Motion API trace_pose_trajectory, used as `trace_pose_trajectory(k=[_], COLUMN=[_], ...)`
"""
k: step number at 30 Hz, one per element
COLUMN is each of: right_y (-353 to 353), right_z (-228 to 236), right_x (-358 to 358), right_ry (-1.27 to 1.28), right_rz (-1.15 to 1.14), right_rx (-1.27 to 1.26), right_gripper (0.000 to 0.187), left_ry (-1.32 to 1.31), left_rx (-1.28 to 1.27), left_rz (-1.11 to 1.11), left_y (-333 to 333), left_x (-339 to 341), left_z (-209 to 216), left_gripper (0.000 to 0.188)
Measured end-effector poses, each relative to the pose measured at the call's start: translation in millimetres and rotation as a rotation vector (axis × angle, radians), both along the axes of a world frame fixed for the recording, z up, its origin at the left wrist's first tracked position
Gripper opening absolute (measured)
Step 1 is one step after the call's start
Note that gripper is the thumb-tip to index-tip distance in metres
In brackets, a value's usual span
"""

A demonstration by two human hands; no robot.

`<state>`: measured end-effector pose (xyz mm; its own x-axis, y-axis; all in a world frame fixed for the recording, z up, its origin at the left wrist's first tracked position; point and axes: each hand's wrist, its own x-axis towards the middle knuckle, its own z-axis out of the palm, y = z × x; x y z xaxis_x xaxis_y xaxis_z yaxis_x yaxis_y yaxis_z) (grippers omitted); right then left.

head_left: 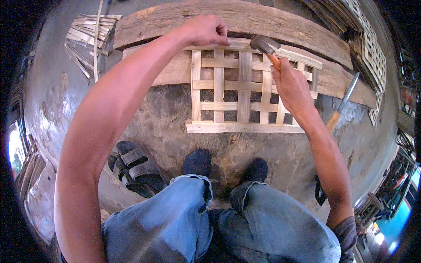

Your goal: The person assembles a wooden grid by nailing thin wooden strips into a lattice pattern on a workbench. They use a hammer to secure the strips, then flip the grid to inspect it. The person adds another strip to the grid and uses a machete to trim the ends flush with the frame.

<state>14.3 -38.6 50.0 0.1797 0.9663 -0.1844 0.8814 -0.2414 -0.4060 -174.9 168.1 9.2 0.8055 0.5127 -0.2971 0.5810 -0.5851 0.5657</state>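
A woven lattice panel of pale wooden strips [219, 83] lies with its far edge on a thick wooden plank [169, 72] and its near part over the floor. My right hand [293, 87] is closed round the orange handle of a hammer [265, 44], whose dark metal head is over the panel's far edge strip. At that same strip, left of the hammer head, my left hand [205, 30] has its fingers curled and pinched together. Whatever the left fingers hold, if anything, is too small to make out.
A second heavy plank [184, 15] lies behind the first. To the right rests a knife [344, 101] with a wooden handle. Bundled strips [94, 30] are at the far left, more woven panels [370, 57] at the far right. Sandals [138, 168] sit beside my left foot.
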Motion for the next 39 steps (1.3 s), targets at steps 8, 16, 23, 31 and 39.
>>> trace_pose_trajectory(k=[8, 16, 23, 31, 39], right_y=[-14, -16, -20, -17, -19], right_z=[14, -3, -10, -6, -21], right_x=[16, -5, -50, -61, -76], right_ry=[0.338, 0.427, 0.220, 0.237, 0.646], right_rz=[-0.161, -0.435, -0.490, -0.473, -0.704], right_rx=[0.001, 0.125, 0.194, 0.110, 0.273], right_gripper=[0.029, 0.029, 0.024, 0.024, 0.033], left_ry=[0.081, 0.086, 0.048, 0.068, 0.099], left_rx=[0.043, 0.065, 0.089, -0.003, 0.034], left_rz=[0.010, 0.083, 0.032, 0.110, 0.107], left_y=[-2, -13, -8, -6, -8], left_x=[9, 4, -1, -8, -10], left_z=[8, 24, 12, 14, 18], left_gripper=[0.036, 0.037, 0.040, 0.044, 0.048])
